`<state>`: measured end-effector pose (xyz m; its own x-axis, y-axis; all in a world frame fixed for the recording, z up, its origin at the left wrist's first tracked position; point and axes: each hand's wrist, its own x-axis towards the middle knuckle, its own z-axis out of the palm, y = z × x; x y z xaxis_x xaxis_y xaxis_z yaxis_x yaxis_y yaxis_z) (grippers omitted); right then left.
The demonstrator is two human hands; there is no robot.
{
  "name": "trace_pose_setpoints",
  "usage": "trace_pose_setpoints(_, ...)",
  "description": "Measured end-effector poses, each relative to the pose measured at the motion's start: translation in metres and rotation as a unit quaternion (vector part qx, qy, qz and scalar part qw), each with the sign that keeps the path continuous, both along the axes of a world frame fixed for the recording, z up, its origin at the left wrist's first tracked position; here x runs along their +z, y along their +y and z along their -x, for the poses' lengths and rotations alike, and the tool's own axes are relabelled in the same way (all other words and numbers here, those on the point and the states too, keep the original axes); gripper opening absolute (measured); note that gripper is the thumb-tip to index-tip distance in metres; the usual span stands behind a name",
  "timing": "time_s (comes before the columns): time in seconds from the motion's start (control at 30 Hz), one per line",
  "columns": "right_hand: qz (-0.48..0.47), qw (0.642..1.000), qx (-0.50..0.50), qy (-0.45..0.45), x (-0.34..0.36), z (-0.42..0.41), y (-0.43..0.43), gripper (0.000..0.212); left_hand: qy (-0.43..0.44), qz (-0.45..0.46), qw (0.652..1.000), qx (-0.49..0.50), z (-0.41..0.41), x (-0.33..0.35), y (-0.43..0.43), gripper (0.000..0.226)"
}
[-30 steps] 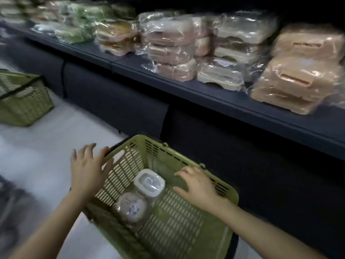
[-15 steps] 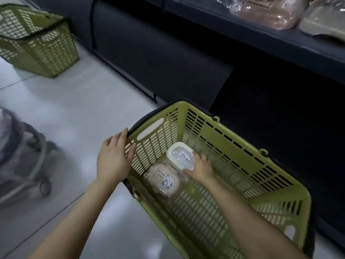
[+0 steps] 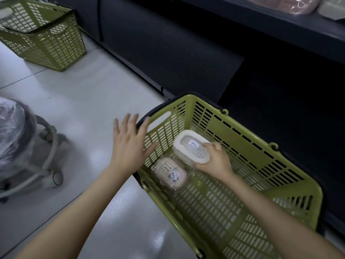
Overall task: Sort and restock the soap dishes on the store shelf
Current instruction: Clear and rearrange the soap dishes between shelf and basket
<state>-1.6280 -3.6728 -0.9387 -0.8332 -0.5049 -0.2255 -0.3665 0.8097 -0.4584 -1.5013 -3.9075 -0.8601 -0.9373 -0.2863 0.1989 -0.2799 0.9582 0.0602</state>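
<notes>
Head view, one entry per item, placed against the near green basket (image 3: pixel 242 135), which sits on the pale tiled floor (image 3: pixel 84 101) before the dark shelf base

- White soap dish (image 3: pixel 188 144): inside the basket, at its left end, tilted, label facing up.
- Right hand (image 3: pixel 214 162): inside the basket, fingers and thumb curled round the white dish's near end, grasping it.
- Beige soap dish (image 3: pixel 170 172): clear-wrapped and labelled, on the basket floor just beside the white dish, nearer the camera.
- Left hand (image 3: pixel 128 144): at the basket's left end wall, fingers straight and spread, holding nothing; contact with the wall cannot be told.
- Second green basket (image 3: pixel 43 34): well apart, far left of the basket.
- Shelf (image 3: pixel 280 21): above and behind the basket, bearing wrapped packs (image 3: pixel 283 3).
- Plastic-covered wheeled item (image 3: pixel 16 139): left of the basket
</notes>
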Motion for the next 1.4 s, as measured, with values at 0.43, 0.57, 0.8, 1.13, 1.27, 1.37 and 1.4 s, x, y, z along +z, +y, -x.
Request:
trace_pose_setpoints(0.43, 0.274, 0.938, 0.149, -0.154, 0.088, -0.012, -0.008, 0.082, -0.035, -0.211, 0.953, -0.216, 0.012, 0.029, 0.002, 0.102)
trace_pose_setpoints(0.57, 0.389, 0.873, -0.032, -0.294, 0.057, -0.019, -0.012, 0.093, 0.066, -0.168, 0.966, -0.185, 0.002, 0.033, -0.009, 0.099)
trace_pose_setpoints(0.8, 0.147, 0.940, -0.089, -0.294, -0.040, -0.054, -0.039, 0.096, 0.115, -0.197, 0.973, -0.023, -0.007, 0.032, -0.035, 0.106)
trace_pose_setpoints(1.13, -0.060, 0.986, 0.006, -0.156, -0.066, -0.064, -0.056, 0.108, 0.132, -0.248, 0.960, 0.025, -0.011, 0.022, -0.031, 0.107)
trace_pose_setpoints(1.27, -0.043, 0.989, -0.012, -0.142, -0.067, -0.059, -0.044, 0.105, 0.124, -0.252, 0.960, 0.018, -0.009, 0.030, -0.027, 0.107)
trace_pose_setpoints(1.37, -0.041, 0.988, -0.039, -0.146, -0.059, -0.054, -0.023, 0.103, 0.126, -0.257, 0.958, 0.011, -0.006, 0.040, -0.019, 0.107)
trace_pose_setpoints(1.4, -0.026, 0.986, -0.053, -0.157, -0.054, -0.053, -0.014, 0.102, 0.128, -0.258, 0.958, 0.008, -0.004, 0.043, -0.016, 0.106)
